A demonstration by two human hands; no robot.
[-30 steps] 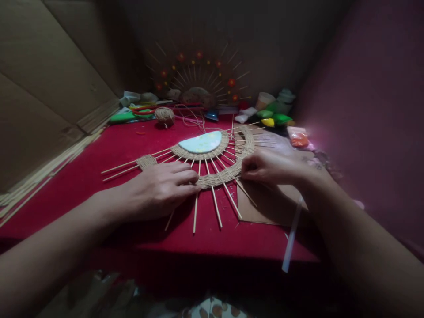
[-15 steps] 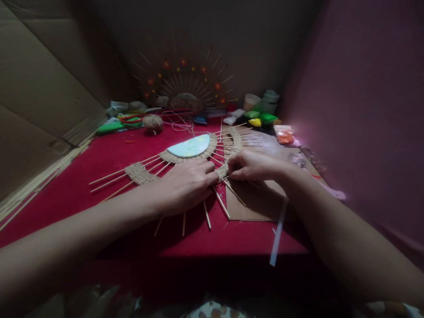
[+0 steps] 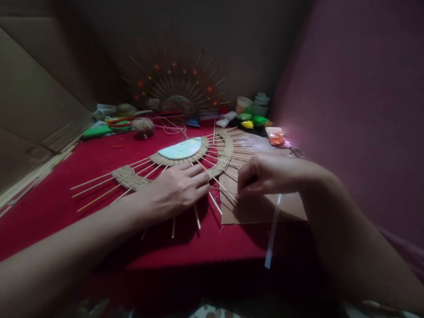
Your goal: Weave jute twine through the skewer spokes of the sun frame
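A half-round fan of thin wooden sticks lies on the red cloth, with a woven twine band (image 3: pixel 225 152) running across the sticks. At its centre sits a pale blue half-disc (image 3: pixel 182 149) edged with twine. My left hand (image 3: pixel 180 187) rests over the front of the band, its fingers curled on it and covering part of the weave. To the right of the band, my right hand (image 3: pixel 265 176) is closed in a pinch above the cardboard. A thin strand of twine (image 3: pixel 225 191) stretches from near my left fingers to it; the fingertips are partly hidden.
A twine ball (image 3: pixel 143 126) and red-handled scissors (image 3: pixel 121 121) lie at the back left. Behind stands a finished-looking stick fan with red flowers (image 3: pixel 175 84). Coloured clay packets (image 3: pixel 258 120) sit back right. A cardboard sheet (image 3: pixel 261 210) and translucent glue stick (image 3: pixel 273 234) lie at right.
My right hand has moved right, away from the band, drawing the strand out. My left hand stays on the fan. The whole view has shifted slightly.
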